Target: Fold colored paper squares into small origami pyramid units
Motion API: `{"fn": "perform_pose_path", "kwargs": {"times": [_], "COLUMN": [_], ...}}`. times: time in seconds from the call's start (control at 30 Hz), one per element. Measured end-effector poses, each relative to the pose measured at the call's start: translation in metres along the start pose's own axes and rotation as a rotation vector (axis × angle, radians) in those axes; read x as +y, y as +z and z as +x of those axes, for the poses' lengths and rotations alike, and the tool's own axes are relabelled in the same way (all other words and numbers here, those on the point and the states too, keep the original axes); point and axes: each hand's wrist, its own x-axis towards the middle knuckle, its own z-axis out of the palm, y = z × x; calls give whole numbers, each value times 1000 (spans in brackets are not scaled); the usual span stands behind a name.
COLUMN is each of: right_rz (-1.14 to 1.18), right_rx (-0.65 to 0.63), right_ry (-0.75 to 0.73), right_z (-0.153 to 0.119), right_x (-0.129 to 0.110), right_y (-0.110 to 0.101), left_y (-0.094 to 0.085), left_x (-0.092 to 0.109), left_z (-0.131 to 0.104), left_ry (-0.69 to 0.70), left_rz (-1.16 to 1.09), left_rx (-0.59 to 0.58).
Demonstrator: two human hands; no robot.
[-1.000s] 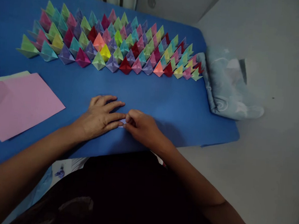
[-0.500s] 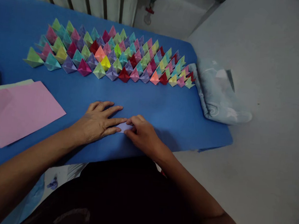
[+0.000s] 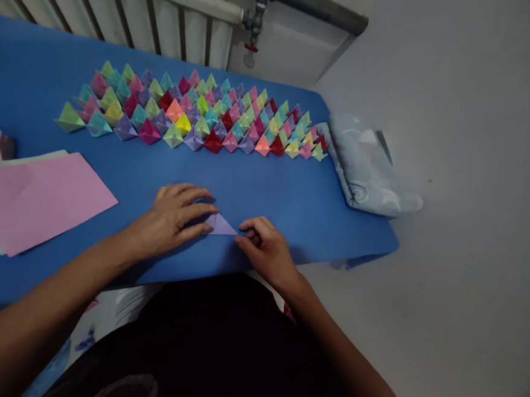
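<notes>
A small lilac folded paper (image 3: pixel 220 225), triangular in outline, lies on the blue table in front of me. My left hand (image 3: pixel 175 215) rests from the left with fingers stretched out, its fingertips and thumb holding down the paper's left part and hiding it. At the paper's pointed right corner, my right hand (image 3: pixel 265 247) has its thumb and forefinger pinched together, with the other fingers curled in. Beyond both hands stand rows of small folded paper boats (image 3: pixel 194 139) in many colours.
A stack of pink and pale green paper sheets (image 3: pixel 47 198) lies left on the blue table (image 3: pixel 140 159). A folded grey-blue cloth (image 3: pixel 367 169) sits at the right end by the wall. A radiator (image 3: pixel 163 25) and a red-handled valve (image 3: pixel 251 46) are behind the table.
My right hand has slid right to the paper's corner, uncovering more of its triangular shape. My left hand's fingers have drawn closer together. The camera view has shifted slightly.
</notes>
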Motion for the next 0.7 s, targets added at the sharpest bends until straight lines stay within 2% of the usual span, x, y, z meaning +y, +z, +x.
{"fn": "perform_pose_path", "kwargs": {"times": [0.13,0.2,0.37,0.53,0.7], "right_rz": [-31,-68,-149,-198,-122], "right_rx": [-9,-4,-37,-54,-2], "right_ry": [-49,-82,-144,-162,-199], "right_z": [3,7,15,10,2], "right_x": [4,6,3,2,7], "right_y": [2,4,10,14,13], "left_y": [2,8,12,5,-4], "left_x": [10,9,5,17,30], "left_z": [-4,-4,7,22,22], "left_ry": [7,-11,-131,-249,-351], "left_rz": [28,12,-97,-218,-362], "left_rx": [87,81,-77,-249,-285]}}
